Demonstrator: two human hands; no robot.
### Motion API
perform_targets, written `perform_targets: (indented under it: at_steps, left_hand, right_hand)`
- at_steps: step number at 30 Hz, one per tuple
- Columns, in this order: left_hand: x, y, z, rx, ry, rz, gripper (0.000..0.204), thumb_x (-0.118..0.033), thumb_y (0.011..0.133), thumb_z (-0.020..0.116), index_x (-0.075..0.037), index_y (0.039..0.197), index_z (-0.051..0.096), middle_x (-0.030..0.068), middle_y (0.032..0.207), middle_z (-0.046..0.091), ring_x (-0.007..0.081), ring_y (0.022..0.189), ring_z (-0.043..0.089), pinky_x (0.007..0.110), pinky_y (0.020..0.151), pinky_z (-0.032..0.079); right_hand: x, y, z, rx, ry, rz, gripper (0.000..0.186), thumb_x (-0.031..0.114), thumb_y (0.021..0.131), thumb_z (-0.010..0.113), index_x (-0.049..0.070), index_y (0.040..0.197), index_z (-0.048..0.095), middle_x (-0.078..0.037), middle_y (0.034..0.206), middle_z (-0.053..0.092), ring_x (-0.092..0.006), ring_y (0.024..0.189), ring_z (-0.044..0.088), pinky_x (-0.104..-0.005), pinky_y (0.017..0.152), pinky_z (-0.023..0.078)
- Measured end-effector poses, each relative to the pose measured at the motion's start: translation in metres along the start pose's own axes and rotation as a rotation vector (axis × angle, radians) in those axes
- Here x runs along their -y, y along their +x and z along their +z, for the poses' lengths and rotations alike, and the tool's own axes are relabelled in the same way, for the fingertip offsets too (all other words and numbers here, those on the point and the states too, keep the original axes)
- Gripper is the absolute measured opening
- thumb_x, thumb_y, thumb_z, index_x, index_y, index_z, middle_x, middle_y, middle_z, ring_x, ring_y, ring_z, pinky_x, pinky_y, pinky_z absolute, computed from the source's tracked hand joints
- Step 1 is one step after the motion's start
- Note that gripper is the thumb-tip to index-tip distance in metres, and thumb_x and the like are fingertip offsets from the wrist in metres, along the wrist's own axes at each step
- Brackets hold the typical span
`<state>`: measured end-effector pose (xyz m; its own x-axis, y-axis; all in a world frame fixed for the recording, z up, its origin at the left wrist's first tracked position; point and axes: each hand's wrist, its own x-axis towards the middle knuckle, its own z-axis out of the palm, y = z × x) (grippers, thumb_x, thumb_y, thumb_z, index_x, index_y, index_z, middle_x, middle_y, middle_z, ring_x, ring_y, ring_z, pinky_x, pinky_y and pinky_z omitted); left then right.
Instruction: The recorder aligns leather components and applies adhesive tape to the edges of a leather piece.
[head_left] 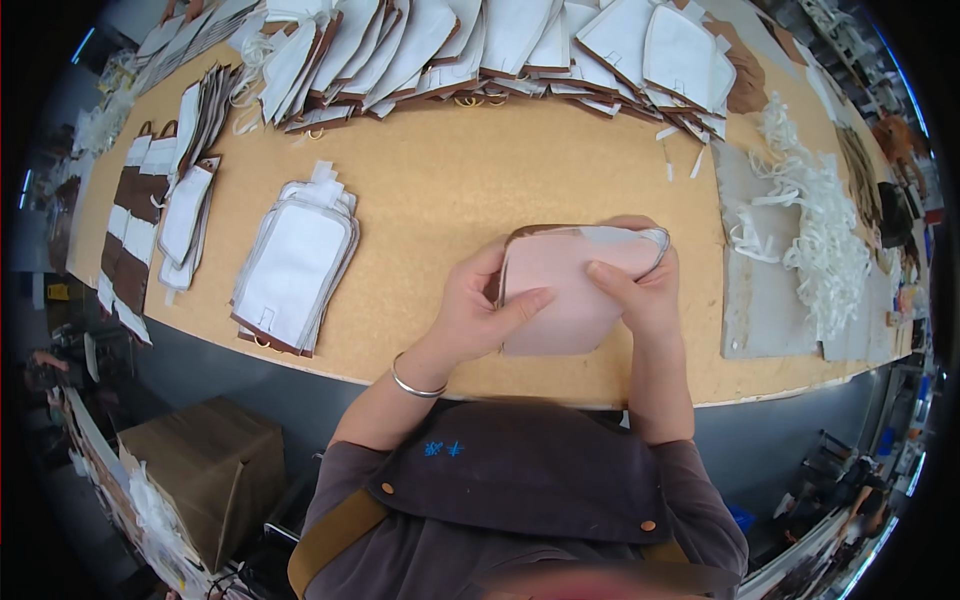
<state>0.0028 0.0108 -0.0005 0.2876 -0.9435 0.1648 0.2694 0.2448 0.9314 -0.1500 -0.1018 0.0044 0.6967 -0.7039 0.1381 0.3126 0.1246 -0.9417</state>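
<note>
Held just above the near edge of the tan table (420, 180), the pale pink piece (570, 275) marks the clock's centre. Your left hand (472, 312) grips its left edge, your right hand (652, 300) its right end; uneven pressure could crease it. At eight o'clock, below the tabletop, stands a brown box (205, 460), contents not visible. At nine, the stack of white panels (290, 270) could skew if your left hand brushed it.
</note>
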Motion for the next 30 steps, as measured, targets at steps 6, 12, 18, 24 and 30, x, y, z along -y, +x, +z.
perform_targets:
  at_steps: [6,12,18,24,30]
  left_hand:
    - [-0.002,0.005,0.006,-0.138,0.459,0.517,0.040,0.003,0.066,0.064,-0.004,0.105,0.061,0.0050,0.101,0.058,0.0148,0.079,0.055,0.028,0.072,0.047]
    - [0.006,0.005,0.031,0.009,1.217,0.898,0.041,-0.018,0.058,0.077,-0.014,0.098,0.067,0.0045,0.106,0.054,0.0207,0.095,0.046,0.034,0.080,0.039]
    - [-0.047,-0.003,0.031,-0.005,0.919,0.638,0.044,-0.024,0.062,0.076,-0.011,0.102,0.063,0.0061,0.107,0.054,0.0235,0.095,0.049,0.035,0.079,0.040]
    - [-0.044,0.003,0.013,0.199,0.461,0.264,0.030,-0.006,0.068,0.072,-0.006,0.096,0.063,0.0066,0.086,0.060,0.0180,0.078,0.056,0.029,0.069,0.044]
    - [-0.045,0.003,0.005,0.218,0.277,0.275,0.021,-0.001,0.067,0.073,-0.005,0.086,0.065,0.0037,0.079,0.059,0.0127,0.074,0.055,0.025,0.066,0.043]
  right_hand:
    - [0.031,-0.009,0.003,-0.233,0.080,-0.032,0.057,0.023,0.076,0.067,0.003,0.122,0.039,-0.009,0.114,0.049,-0.0154,0.103,0.049,-0.0322,0.084,0.043]
    - [0.060,-0.001,0.015,-0.223,-0.203,-0.029,0.041,0.004,0.076,0.066,-0.002,0.113,0.047,-0.008,0.101,0.058,-0.0126,0.094,0.055,-0.0268,0.077,0.046]
    - [0.098,-0.010,0.019,0.034,-0.652,-0.026,0.023,-0.005,0.071,0.066,0.002,0.091,0.057,-0.005,0.080,0.063,-0.0125,0.074,0.062,-0.0245,0.064,0.049]
    - [0.096,-0.008,0.028,0.228,-0.878,-0.032,0.021,-0.004,0.067,0.067,0.002,0.084,0.057,-0.006,0.072,0.063,-0.0181,0.068,0.065,-0.0254,0.063,0.050]
    - [0.099,0.000,0.022,0.435,-0.540,0.009,0.020,-0.005,0.068,0.066,0.000,0.087,0.059,-0.010,0.085,0.064,-0.0161,0.079,0.063,-0.0265,0.071,0.049]
